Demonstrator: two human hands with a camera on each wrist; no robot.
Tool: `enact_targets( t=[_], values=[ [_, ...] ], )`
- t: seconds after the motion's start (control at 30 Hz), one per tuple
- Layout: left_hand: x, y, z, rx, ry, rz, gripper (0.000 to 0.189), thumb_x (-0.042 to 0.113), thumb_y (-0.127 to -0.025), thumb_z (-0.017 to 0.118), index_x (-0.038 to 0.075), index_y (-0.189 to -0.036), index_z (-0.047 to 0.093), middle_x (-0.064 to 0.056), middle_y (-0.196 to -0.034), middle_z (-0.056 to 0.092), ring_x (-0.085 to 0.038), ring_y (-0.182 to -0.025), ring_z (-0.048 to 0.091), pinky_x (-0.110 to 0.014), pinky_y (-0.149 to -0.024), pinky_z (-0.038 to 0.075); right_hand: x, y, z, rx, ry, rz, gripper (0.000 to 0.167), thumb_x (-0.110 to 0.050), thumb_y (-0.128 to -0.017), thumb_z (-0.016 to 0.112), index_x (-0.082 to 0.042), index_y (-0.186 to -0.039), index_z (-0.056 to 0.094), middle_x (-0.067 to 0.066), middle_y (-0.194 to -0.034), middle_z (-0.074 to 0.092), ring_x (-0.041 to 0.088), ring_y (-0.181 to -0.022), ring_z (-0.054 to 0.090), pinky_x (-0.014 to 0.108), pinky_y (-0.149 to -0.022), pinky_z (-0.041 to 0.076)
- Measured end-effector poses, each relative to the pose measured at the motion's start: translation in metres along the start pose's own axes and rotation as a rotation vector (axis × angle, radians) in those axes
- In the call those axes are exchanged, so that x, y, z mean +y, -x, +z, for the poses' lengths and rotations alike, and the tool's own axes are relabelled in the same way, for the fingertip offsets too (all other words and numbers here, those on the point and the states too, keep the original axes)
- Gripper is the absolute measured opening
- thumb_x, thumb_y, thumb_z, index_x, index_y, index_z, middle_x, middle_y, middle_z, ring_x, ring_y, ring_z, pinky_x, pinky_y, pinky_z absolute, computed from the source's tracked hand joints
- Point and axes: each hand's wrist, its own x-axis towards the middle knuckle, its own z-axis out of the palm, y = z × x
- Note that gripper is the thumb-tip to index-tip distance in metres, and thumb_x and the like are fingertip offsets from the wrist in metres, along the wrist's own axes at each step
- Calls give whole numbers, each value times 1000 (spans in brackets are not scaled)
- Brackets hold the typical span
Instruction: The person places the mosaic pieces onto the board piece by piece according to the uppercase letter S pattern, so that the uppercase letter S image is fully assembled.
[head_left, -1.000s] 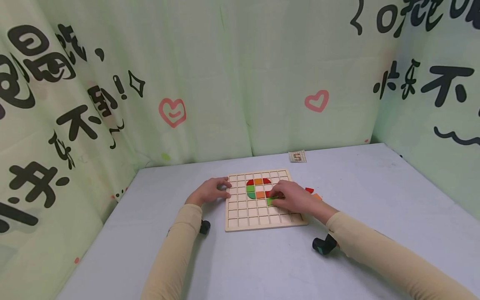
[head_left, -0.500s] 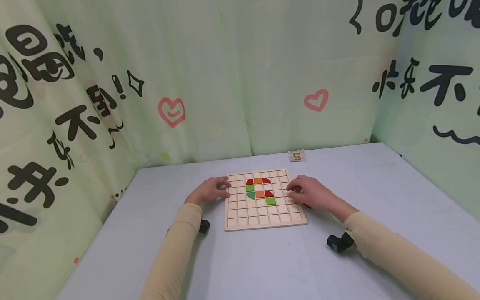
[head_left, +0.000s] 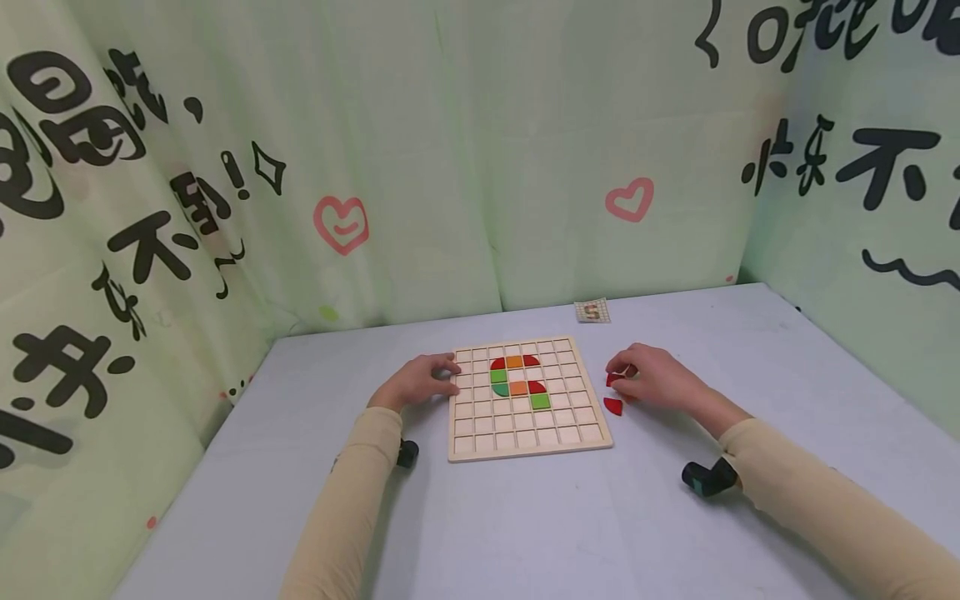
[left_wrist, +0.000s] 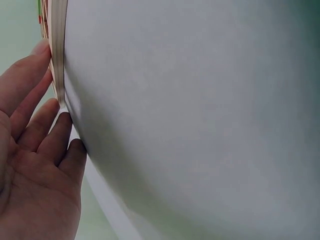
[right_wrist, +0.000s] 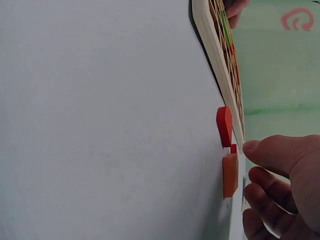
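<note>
A wooden grid board (head_left: 525, 455) lies on the table, with red, orange and green tiles (head_left: 518, 388) set in some squares. My left hand (head_left: 417, 382) rests at its left edge; in the left wrist view the thumb and fingertips touch the board's side. Off the right edge, my right hand (head_left: 658, 379) hovers low over loose pieces, thumb and fingers apart. A red piece (head_left: 612, 379) shows by its fingertips, and a rounded red piece (head_left: 612, 406) lies nearer me. An orange block (right_wrist: 230, 175) appears in the right wrist view; the hand hides it from the head view.
A small card (head_left: 592, 311) with a gridded pattern lies at the table's far edge. A white cloth covers the table (head_left: 510, 533). Pale green curtains (head_left: 480, 167) with black writing and hearts stand behind and at both sides.
My right hand has let go of the green tile on the board and moved right, past the edge, to the loose pieces. My left hand has stayed at the left edge.
</note>
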Motion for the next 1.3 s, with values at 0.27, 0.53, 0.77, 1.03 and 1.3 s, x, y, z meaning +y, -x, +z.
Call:
enact_targets(
  t=[0.27,0.53,0.77,1.03,1.3],
  values=[
    [0,0,0,-1,14,-18,34,21,-87,75,14,-120,69,0,-152,42,-27,-145,28,-45,-115,28,3,-3,1,-17,3,37,29,-13,-86,68,3,-110,66,11,-97,62,25,-87,58,37,-75,52],
    [2,1,0,-1,2,-5,34,20,-86,75,13,-119,69,-2,-152,43,-28,-144,29,-45,-115,28,0,-8,6,-20,18,82,31,-19,-87,71,2,-110,66,11,-96,62,25,-88,56,36,-74,53],
    [2,1,-1,0,12,-13,34,20,-86,75,12,-118,69,-2,-152,42,-27,-145,27,-44,-116,25,-4,-13,10,-11,17,78,28,-16,-87,71,2,-109,67,11,-96,63,25,-88,57,36,-75,54],
    [1,1,0,4,9,-1,34,20,-86,75,12,-118,69,-1,-152,43,-27,-145,28,-44,-115,27,-4,-16,12,-34,11,80,28,-10,-87,70,3,-112,66,11,-98,62,25,-88,57,34,-72,55],
    [2,1,-1,-1,3,-7,34,20,-86,75,12,-119,68,-2,-152,42,-27,-145,28,-44,-116,26,-4,-15,13,-15,25,91,31,-12,-86,70,4,-112,66,13,-100,62,26,-90,56,39,-79,55]
  ],
)
